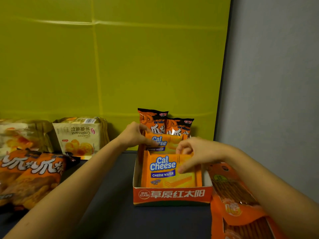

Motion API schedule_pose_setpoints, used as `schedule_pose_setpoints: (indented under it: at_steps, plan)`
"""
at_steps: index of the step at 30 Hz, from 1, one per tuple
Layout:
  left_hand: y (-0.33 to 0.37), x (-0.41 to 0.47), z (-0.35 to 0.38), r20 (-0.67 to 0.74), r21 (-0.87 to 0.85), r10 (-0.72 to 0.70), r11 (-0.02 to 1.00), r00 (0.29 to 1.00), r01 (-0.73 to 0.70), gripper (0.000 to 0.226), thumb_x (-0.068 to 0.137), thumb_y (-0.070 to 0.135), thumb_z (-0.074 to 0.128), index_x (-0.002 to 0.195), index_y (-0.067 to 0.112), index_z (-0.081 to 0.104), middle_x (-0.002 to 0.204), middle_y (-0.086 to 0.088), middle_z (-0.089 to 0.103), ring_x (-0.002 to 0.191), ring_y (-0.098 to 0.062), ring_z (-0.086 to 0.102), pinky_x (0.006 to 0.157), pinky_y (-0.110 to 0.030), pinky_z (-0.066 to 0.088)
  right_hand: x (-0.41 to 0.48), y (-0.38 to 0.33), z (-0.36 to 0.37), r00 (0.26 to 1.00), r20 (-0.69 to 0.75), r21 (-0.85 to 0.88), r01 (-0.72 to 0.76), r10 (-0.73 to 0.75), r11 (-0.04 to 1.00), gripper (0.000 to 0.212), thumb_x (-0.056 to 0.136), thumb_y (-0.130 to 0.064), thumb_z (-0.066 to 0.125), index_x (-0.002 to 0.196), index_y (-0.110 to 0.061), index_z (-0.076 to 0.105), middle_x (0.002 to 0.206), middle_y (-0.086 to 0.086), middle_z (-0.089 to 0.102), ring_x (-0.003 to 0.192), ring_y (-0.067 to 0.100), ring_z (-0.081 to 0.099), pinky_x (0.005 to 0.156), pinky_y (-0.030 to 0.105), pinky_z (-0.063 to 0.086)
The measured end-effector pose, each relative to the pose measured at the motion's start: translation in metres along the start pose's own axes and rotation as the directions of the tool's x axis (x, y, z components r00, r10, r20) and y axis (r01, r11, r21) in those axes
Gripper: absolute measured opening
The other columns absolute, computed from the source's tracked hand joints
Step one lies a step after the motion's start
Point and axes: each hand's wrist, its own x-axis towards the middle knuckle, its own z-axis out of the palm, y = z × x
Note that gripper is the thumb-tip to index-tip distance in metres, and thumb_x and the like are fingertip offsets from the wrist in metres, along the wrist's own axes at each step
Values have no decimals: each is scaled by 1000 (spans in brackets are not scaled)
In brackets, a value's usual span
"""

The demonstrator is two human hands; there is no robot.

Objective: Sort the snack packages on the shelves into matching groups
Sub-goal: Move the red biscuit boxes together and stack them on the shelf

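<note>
Right grip (193, 152) pinches front wafer pack's (162, 169) top edge.

I am looking into what reads as a shop shelf, or a mock-up of one. A dark shelf board (110, 187) runs under the left hand (136, 135) and right hand (191, 152). A yellow-green panel (103, 57) backs it beyond them, and a grey side wall (276, 83) closes it right of the right hand. Stock sits in multiples, as on a retail display:

- croissant bags (81, 137) and orange snack bags (31, 173) left of the left hand
- Cal Cheese wafer packs (165, 169) upright in an open red display carton (172, 195) at both hands
- stick-snack packs (224, 192) below the right forearm
</note>
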Motion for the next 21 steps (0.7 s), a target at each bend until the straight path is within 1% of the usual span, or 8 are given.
schedule_pose_setpoints:
  at_steps: [4,6,8,10,12,13,16,21]
  plan:
    - [13,-15,-11,-176,-350,-17,936,984,-47,33,69,14,78,97,0,66,87,-8,70,77,-15,65,71,-27,53,-9,0,-11,973,-218,248,134,-79,960,25,67,-15,81,84,-22,65,81,-5,68,73,7,64,65,20,52]
    - [18,-23,-24,-302,-461,-61,883,951,-90,26,70,14,77,93,7,65,82,-6,69,73,-16,63,70,-31,52,-10,-1,-17,946,-316,478,220,-67,850,19,70,-5,77,82,-17,66,68,-5,72,59,5,67,58,19,56]
    - [20,-33,-42,-390,-538,-118,834,913,-121,22,72,17,75,90,10,65,73,0,73,68,-14,66,66,-32,55,-8,-7,-22,918,-396,611,288,-31,738,18,73,-8,73,88,-13,66,62,-6,73,51,4,66,52,19,56]
    - [21,-47,-64,-458,-563,-146,811,877,-159,9,79,17,69,85,13,63,59,8,72,55,-5,67,51,-22,55,1,-15,-24,897,-439,679,359,-38,640,43,66,-23,77,104,-10,63,69,-2,74,53,6,68,52,22,57]
    - [21,-67,-87,-529,-545,-160,817,833,-189,5,82,17,66,85,15,61,56,8,71,49,-1,65,44,-20,53,12,-28,-20,884,-463,711,409,-56,572,71,48,-39,83,109,-9,61,74,1,75,56,9,70,52,24,58]
    - [19,-79,-98,-566,-528,-168,826,807,-199,5,83,18,65,84,15,61,58,7,71,49,-1,66,45,-20,54,17,-38,-17,881,-467,722,426,-70,545,67,51,-39,83,107,-9,61,71,-1,75,56,9,70,51,24,57]
    - [4,-125,-132,-651,-457,-192,871,734,-179,5,83,21,65,84,19,62,66,5,73,55,-4,68,50,-22,56,33,-74,-1,891,-439,764,438,-115,474,11,83,-14,63,93,-11,62,60,-5,73,51,6,68,49,23,57]
    - [-29,-219,-188,-783,-390,-245,909,572,-145,3,82,22,66,81,21,63,57,11,72,54,-1,68,48,-21,55,59,-143,39,930,-352,822,361,-105,440,5,84,-13,64,87,-11,63,64,-4,74,49,8,68,52,27,58]
